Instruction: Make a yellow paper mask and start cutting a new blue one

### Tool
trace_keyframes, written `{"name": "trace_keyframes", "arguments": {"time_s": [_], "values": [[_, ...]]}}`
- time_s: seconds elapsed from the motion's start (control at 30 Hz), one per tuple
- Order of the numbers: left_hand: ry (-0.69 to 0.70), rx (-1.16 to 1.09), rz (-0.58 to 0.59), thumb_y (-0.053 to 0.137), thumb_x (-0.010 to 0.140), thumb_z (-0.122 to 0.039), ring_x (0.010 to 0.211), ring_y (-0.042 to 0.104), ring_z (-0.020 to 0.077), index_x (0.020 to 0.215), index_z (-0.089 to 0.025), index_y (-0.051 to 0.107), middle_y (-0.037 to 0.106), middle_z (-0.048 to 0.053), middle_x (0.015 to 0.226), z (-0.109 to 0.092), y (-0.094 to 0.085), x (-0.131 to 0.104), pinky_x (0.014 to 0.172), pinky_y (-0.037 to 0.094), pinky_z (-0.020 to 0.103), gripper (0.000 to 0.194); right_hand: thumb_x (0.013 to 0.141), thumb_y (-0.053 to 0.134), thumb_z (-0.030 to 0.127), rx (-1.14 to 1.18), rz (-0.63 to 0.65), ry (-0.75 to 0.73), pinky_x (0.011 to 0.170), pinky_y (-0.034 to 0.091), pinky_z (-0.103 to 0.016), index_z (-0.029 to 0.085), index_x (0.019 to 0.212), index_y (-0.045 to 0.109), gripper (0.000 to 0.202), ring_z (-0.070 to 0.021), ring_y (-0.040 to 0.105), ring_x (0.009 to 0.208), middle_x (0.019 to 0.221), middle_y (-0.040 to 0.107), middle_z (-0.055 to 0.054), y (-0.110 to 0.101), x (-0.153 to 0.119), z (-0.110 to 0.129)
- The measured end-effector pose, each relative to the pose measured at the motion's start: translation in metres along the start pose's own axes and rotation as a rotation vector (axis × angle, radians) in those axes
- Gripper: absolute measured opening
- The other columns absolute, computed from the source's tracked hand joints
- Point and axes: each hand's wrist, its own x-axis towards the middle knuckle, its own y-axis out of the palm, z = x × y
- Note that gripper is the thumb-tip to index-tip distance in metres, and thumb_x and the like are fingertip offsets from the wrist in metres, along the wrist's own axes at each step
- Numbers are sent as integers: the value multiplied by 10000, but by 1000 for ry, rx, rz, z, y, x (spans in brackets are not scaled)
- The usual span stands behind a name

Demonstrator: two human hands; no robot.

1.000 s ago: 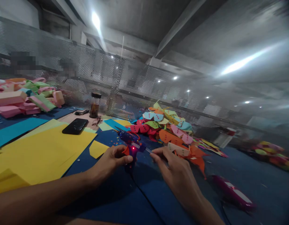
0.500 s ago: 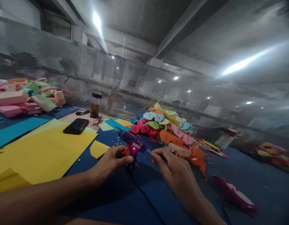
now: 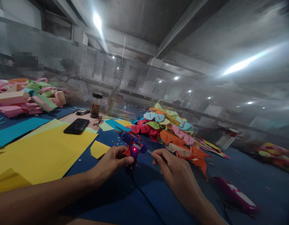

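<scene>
My left hand (image 3: 117, 157) is closed round the handle of a blue hot glue gun (image 3: 136, 146) with an orange trigger and a lit red light. Thumb and fingers of my right hand (image 3: 171, 161) pinch a thin, clear glue stick (image 3: 149, 151) at the rear end of the gun. The stick's front end meets the back of the gun; how deep it sits inside is hidden. The gun's nozzle points away to the upper left, and a black cord (image 3: 144, 195) runs down from its handle. Scissors (image 3: 121, 128) seem to lie behind the nozzle, partly covered.
Cut and folded coloured paper pieces (image 3: 169, 125) are heaped beyond my right hand. Yellow sheets (image 3: 48, 150) and a black phone (image 3: 76, 126) lie to the left. A jar (image 3: 96, 105) stands farther back. A purple corded tool (image 3: 235, 195) rests at the right on the blue tabletop (image 3: 107, 200).
Almost nothing differs. Both hands stay in the same hold on the glue gun and stick, and the whole view has shifted very slightly.
</scene>
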Motion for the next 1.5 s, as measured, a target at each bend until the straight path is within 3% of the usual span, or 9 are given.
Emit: {"name": "trace_keyframes", "arguments": {"time_s": [0.83, 1.5], "values": [[4, 27, 5, 793, 687, -538, 726, 536, 173, 746, -175, 594, 604, 8, 730, -2, 1, -1, 710, 384, 300, 419, 1039, 360, 402, -22, 17, 19, 518, 406, -246, 227, 807, 627, 395, -148, 615, 516, 618, 652, 10, 1, 1, -1], [35, 12, 15, 788, 700, -517, 698, 500, 158, 694, -180, 542, 564, -7, 698, 3, 0, 1, 675, 348, 292, 417, 1045, 322, 372, 80, 117, 94, 603, 382, -274, 227, 762, 591, 418, -145, 592, 573, 662, 650, 24, 1, 1, -5]]}}
